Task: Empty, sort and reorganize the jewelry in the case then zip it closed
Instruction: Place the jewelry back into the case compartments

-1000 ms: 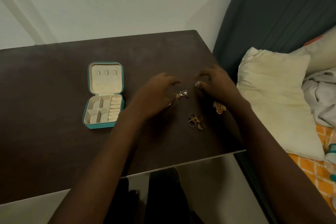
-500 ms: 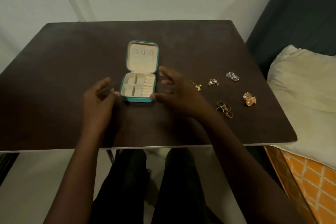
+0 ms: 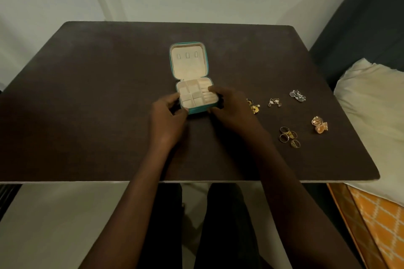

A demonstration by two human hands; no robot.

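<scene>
The small square teal zip case with cream lining (image 3: 192, 85) lies open at the centre of the dark brown table (image 3: 87, 105), lid flat toward 12 o'clock, its divided tray toward 6 o'clock. The left hand (image 3: 168, 120) grips the tray's left wall at 9 o'clock, fingers curled against it. The right hand (image 3: 229, 109) grips the right wall at 3 o'clock, fingertips over the rim. The tray compartments show only lining.

At 3 o'clock of the case, apart from it, lie sorted groups:
- gold floral earrings (image 3: 253, 106), nearest the right hand;
- triangular earrings (image 3: 274, 102);
- silver cluster earrings (image 3: 297, 95);
- four gold rings (image 3: 289, 136), toward 4 o'clock;
- ornate gold pieces (image 3: 319, 124).

A cream pillow (image 3: 371, 102) lies beyond the table's right edge.
</scene>
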